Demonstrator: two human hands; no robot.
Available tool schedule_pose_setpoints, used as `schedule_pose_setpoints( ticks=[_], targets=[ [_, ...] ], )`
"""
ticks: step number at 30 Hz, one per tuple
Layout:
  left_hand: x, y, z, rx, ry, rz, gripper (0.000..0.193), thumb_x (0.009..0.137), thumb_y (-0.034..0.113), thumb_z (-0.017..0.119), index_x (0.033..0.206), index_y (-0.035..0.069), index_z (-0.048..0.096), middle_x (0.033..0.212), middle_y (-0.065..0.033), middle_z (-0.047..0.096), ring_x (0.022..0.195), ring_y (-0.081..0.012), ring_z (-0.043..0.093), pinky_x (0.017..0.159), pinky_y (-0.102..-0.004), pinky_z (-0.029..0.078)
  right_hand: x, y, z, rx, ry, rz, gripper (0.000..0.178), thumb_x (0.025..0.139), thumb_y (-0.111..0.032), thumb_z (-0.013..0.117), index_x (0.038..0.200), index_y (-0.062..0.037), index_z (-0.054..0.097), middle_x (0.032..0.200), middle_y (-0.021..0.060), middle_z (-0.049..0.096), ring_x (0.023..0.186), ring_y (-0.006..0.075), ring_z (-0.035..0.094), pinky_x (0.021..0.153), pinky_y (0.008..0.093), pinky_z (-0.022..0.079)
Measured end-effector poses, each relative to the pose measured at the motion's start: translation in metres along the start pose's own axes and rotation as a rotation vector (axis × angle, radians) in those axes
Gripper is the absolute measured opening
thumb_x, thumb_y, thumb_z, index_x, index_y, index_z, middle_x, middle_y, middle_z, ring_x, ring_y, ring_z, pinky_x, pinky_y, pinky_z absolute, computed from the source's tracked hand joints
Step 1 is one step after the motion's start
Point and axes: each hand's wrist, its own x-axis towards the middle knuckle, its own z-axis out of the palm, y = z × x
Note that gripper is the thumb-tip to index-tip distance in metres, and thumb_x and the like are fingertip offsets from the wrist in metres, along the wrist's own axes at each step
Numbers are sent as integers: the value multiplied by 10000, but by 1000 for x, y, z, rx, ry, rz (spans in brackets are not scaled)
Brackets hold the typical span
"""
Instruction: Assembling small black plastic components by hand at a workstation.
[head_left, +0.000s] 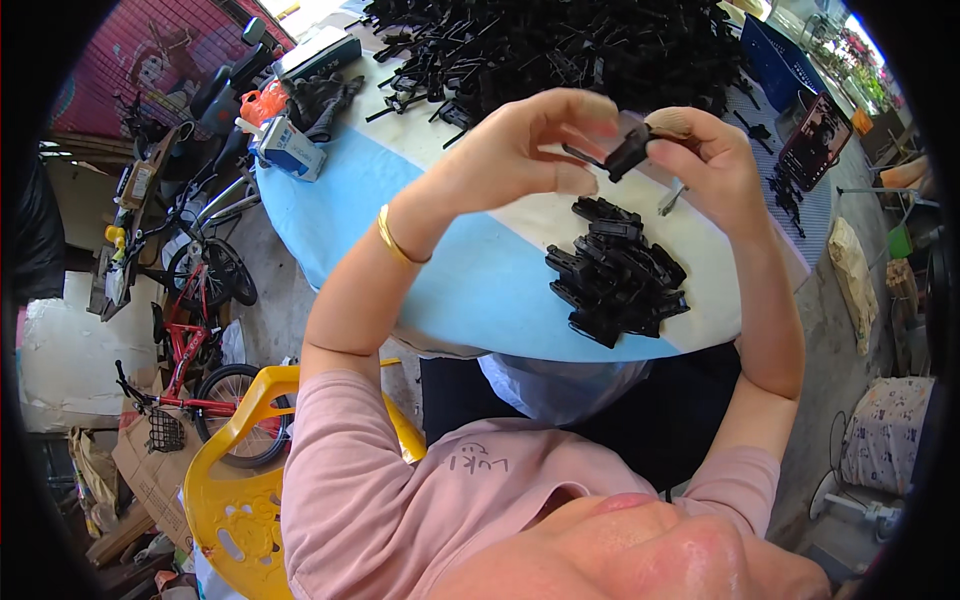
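Observation:
My right hand (705,155) pinches a small black plastic part (627,153) between thumb and fingers, above the table. A thin black stem juts from the part toward my left hand (545,150). That hand is curved with thumb and fingers apart, close to the stem; its fingertips are slightly blurred. A gold bangle (395,238) circles my left wrist. Under my hands lies a small pile of black plastic parts (618,270), near the table's front edge. A small metal tool (672,197) shows partly below my right hand.
A large heap of black parts (560,50) covers the table's far side. A blue-and-white carton (290,150) and an orange bag (263,103) stand at the left. At right are a blue basket (775,62) and a propped phone (815,142). A yellow chair (235,490) stands behind left.

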Motion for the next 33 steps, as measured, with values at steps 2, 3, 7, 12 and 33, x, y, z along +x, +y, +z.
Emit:
schedule_pose_setpoints(
  ticks=[2,3,7,12,33],
  targets=[
    [2,-7,-4,-392,-269,-168,379,751,21,679,1084,-33,507,977,-99,609,930,-208,608,844,-297,488,1,1,-8,109,-168,-46,177,826,-33,588,990,31,571,877,12,586,797,63,543,763,209,452],
    [1,-10,-2,-392,-266,-169,379,751,21,679,1084,-33,507,977,-99,609,930,-208,608,844,-297,488,1,0,-8,111,-171,-45,177,826,-33,588,990,31,571,877,12,586,797,63,543,763,209,452],
    [-1,-20,11,-664,-293,-222,267,743,77,699,937,-11,538,894,-119,627,825,-218,641,802,-311,508,2,-4,-1,108,-323,-69,200,818,-62,618,990,29,573,855,8,579,773,58,526,709,188,438],
    [-3,-14,16,-538,-84,-315,168,777,84,675,843,7,540,831,-107,625,777,-180,637,739,-291,515,-2,-8,9,-127,-96,-122,161,842,-43,573,989,22,563,805,-4,558,732,45,499,659,162,409],
    [-9,-6,38,293,353,158,145,728,-4,661,863,-18,610,786,-85,629,653,-126,601,594,-236,494,-8,-20,28,-221,-56,168,115,864,-105,534,848,2,575,639,-31,479,590,36,419,531,175,329]
  ],
)
